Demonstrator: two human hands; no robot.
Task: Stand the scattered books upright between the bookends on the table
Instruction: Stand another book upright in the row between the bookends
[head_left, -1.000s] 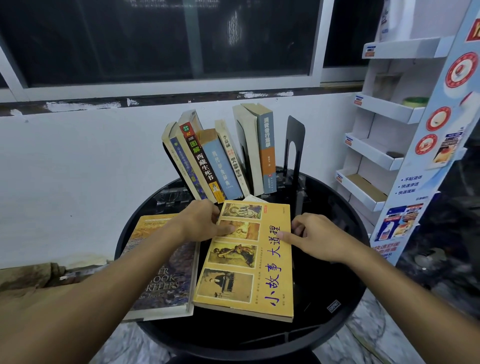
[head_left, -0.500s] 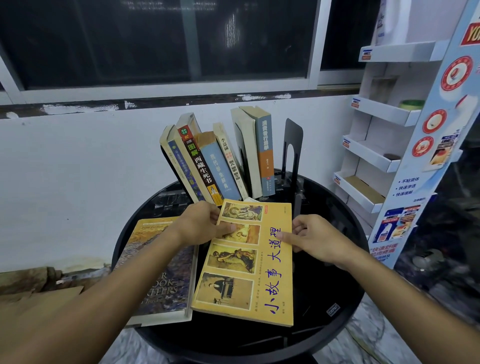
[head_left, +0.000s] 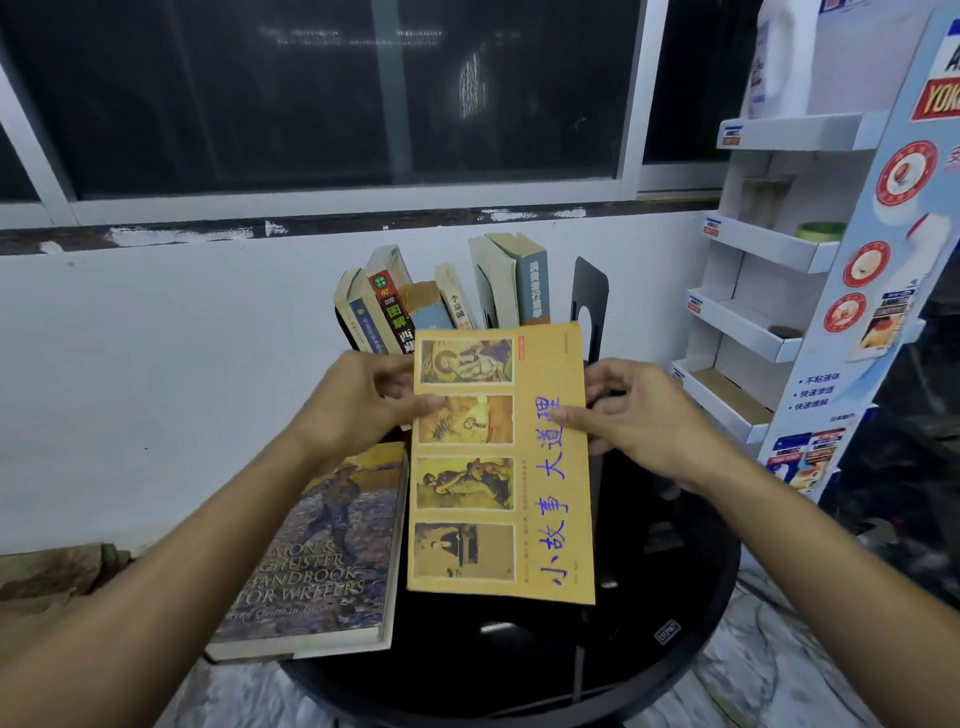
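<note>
A yellow book (head_left: 540, 509) with four pictures and blue writing is lifted off the round black table (head_left: 675, 597), its cover facing me. My left hand (head_left: 358, 405) grips its left edge and my right hand (head_left: 639, 421) grips its right edge. Behind it, several books (head_left: 524, 280) stand leaning to the left at the back of the table. A black bookend (head_left: 589, 301) stands upright to their right. The left bookend is mostly hidden behind the books. A thick painted-cover handbook (head_left: 322, 561) lies flat at the table's left.
A white wall and a dark window are right behind the table. A white cardboard display shelf (head_left: 769, 249) with blue and red labels stands close on the right. The floor below is marbled.
Both hands have raised the yellow book from lying flat on the table to being held up in front of the standing books.
</note>
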